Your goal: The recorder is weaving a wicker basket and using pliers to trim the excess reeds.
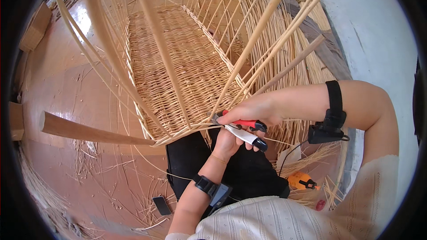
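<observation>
A wicker basket base (171, 49) with upright stakes sits tilted above my lap, its near edge close to my hands. My right hand (249, 111) grips pruning shears (243, 137) with red and white handles, the blades at the basket's near right edge among the stakes. My left hand (227, 140) is just below that edge, beside and partly behind the shears, fingers curled. What it holds is hidden.
Bundles of long reeds (293, 58) lie on the right beside a pale wall (373, 40). Cut scraps litter the floor (66, 84). A phone (161, 206) lies lower left, an orange spray bottle (300, 181) lower right, cardboard boxes (35, 26) at the far left.
</observation>
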Motion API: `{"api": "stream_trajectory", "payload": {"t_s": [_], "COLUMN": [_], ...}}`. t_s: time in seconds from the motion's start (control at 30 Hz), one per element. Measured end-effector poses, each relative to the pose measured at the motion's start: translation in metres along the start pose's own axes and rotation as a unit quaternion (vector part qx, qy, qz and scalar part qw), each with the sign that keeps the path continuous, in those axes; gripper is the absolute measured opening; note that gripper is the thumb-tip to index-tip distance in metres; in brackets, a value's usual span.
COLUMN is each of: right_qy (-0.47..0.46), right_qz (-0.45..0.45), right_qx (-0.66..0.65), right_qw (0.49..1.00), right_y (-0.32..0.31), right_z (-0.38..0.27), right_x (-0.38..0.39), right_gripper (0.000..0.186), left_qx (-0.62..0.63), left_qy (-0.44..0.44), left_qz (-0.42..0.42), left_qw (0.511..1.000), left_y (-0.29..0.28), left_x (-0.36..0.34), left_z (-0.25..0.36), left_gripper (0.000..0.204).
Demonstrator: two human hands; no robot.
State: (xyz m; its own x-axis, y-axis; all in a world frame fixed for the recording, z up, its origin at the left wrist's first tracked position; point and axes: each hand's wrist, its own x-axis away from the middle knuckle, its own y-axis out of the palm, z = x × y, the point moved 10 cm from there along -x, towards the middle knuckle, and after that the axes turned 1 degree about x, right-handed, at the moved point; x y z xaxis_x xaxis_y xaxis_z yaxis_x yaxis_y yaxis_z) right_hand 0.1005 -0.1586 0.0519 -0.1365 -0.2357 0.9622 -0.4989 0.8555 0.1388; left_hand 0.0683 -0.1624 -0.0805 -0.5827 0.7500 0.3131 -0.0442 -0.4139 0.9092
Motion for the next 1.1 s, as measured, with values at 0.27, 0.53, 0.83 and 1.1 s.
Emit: {"api": "stream_trajectory", "payload": {"t_s": [0.27,0.53,0.83,1.1], "right_qy": [-0.054,-0.062,-0.072,-0.082], "right_qz": [0.013,0.037,-0.054,-0.138], "right_qx": [-0.042,-0.078,-0.163,-0.258], "right_qw": [0.998,0.994,0.983,0.953], "right_y": [-0.004,-0.004,0.047,0.061], "right_z": [0.017,0.037,0.047,0.020], "right_x": [-0.020,0.017,0.024,-0.015], "right_gripper": [0.032,0.031,0.038,0.046], "left_qx": [-0.020,0.030,0.017,0.148], "left_qy": [0.043,0.094,0.029,-0.015], "left_qz": [-0.008,0.052,-0.001,-0.032], "left_qw": [0.999,0.994,0.999,0.988], "left_y": [-0.007,-0.020,-0.017,-0.021], "left_x": [-0.009,0.020,0.034,0.027], "left_z": [0.002,0.033,0.017,0.007], "left_gripper": [0.040,0.022,0.040,0.053]}}
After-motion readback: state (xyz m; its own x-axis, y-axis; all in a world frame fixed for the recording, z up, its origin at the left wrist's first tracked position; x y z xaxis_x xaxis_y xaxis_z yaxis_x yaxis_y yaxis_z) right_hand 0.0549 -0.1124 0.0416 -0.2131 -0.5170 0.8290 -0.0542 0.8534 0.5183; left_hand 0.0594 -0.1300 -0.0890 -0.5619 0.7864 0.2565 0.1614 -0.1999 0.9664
